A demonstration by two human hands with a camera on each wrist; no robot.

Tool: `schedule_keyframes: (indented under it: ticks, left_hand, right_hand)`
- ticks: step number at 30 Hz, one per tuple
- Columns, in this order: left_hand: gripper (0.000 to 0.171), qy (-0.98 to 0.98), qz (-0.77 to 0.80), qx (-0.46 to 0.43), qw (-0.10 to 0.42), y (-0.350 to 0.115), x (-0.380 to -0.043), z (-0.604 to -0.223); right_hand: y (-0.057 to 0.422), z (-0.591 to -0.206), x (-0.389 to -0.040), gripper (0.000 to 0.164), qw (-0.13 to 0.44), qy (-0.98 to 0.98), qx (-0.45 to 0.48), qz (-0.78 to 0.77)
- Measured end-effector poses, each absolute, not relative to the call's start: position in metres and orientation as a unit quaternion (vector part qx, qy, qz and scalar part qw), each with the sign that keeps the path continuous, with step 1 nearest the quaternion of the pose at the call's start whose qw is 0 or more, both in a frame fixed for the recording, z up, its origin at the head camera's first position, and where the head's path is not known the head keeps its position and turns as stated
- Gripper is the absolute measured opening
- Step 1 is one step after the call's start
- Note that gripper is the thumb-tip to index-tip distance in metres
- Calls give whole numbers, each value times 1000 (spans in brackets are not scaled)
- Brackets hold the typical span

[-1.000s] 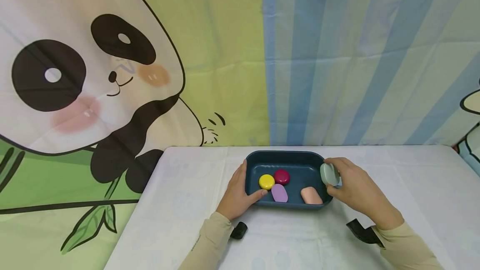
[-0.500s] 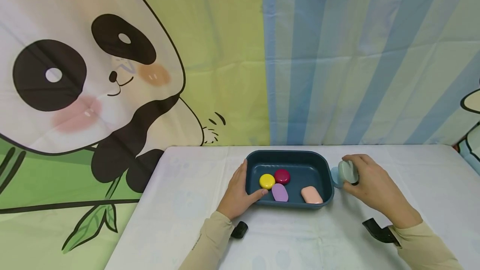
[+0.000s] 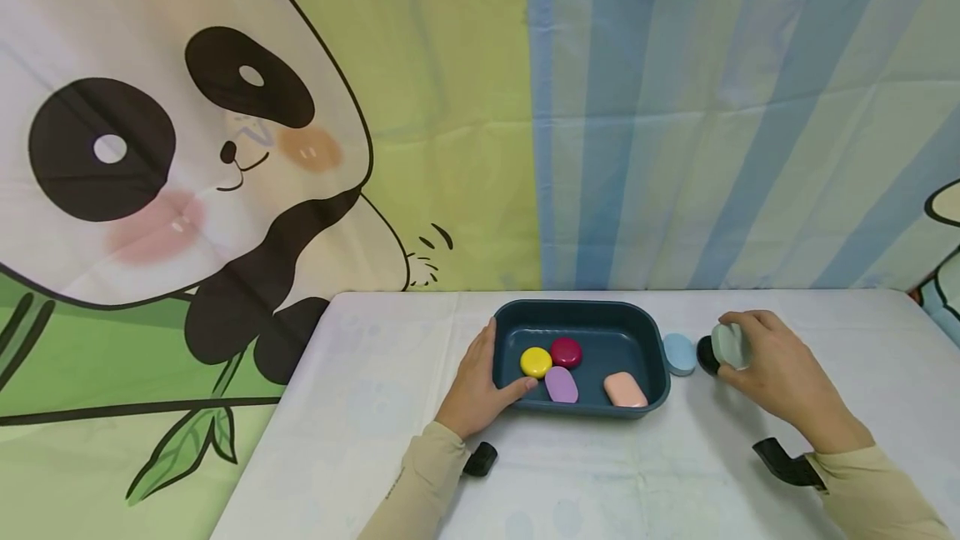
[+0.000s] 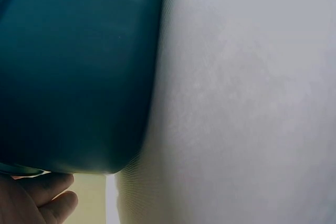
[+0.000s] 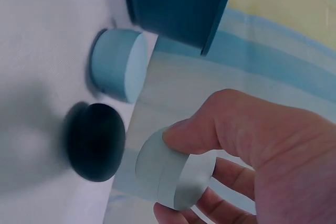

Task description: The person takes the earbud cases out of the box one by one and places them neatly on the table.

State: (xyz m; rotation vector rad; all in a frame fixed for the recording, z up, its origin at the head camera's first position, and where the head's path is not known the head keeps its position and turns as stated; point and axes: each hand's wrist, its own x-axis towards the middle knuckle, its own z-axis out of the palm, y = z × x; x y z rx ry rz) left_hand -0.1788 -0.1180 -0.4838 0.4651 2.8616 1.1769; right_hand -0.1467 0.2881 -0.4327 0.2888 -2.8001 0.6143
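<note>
In the head view my left hand (image 3: 474,390) grips the left end of a dark blue bin (image 3: 648,332), fingers along its outer wall and thumb over the near rim. In the left wrist view the bin's wall (image 4: 79,72) covers most of that hand. My right hand (image 3: 791,377) pinches a pale green round soap-like puck (image 5: 163,171) between thumb and fingers, tilted and raised off the table. Below and left of it lies a black rounded puck (image 5: 97,142). A light blue puck (image 5: 115,64) stands between the black one and the bin.
Inside the bin lie a yellow round piece (image 3: 536,362), a dark red round piece (image 3: 566,352), a purple oval (image 3: 562,385) and a peach rounded block (image 3: 626,390). A white cloth (image 3: 585,482) covers the table. Behind it hangs a printed curtain (image 3: 465,107).
My right hand has carried the pale green puck rightward, away from the bin's right rim, past the light blue puck to the black one. My left hand stays on the bin.
</note>
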Motion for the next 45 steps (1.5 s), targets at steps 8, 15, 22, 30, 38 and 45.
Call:
schedule_keyframes:
  ticks: [8, 15, 22, 30, 38, 45]
  left_hand:
    - [111, 914, 379, 148, 7, -118, -179, -484]
    - [111, 915, 375, 146, 9, -118, -178, -483]
    - [110, 916, 374, 145, 8, -118, -178, -482]
    - [111, 917, 373, 140, 14, -118, -178, -484]
    - [110, 916, 376, 141, 14, -118, -178, -484]
    - [110, 916, 376, 142, 14, -118, -178, -484]
  right_hand:
    - [304, -441, -151, 67, 101, -969, 75, 211]
    - [319, -445, -156, 68, 76, -972, 69, 212]
    - [328, -451, -162, 65, 66, -974, 74, 201]
    - [336, -458, -165, 64, 36, -979, 65, 187]
    - [340, -462, -167, 63, 34, -978, 83, 191]
    - [340, -461, -167, 61, 41, -977, 99, 184]
